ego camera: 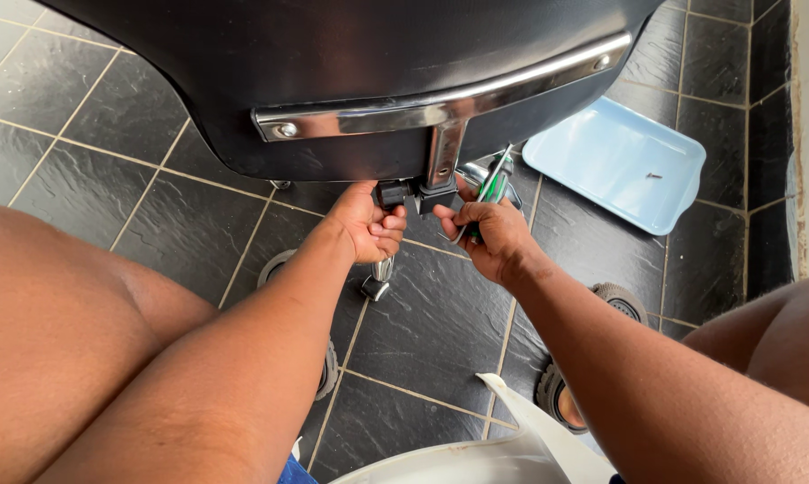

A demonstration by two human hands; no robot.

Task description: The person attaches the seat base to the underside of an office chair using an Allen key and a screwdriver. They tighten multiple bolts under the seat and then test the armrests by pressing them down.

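While hands grip beneath the chair (333, 81), dark slate tiles (90, 116) spread — glossy.

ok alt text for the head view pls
Two bare hands work under a black chair back with a chrome bar: the left hand grips a black bracket, the right hand holds a green-handled screwdriver. A pale blue plastic tray lies on dark floor tiles.

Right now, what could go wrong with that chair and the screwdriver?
The screwdriver in the right hand might slip off the bracket and poke the left hand, which grips right beside it. The tiny screw lies loose in the blue tray and could roll out if the tray gets bumped. The tilted chair may tip onto the person's knees.
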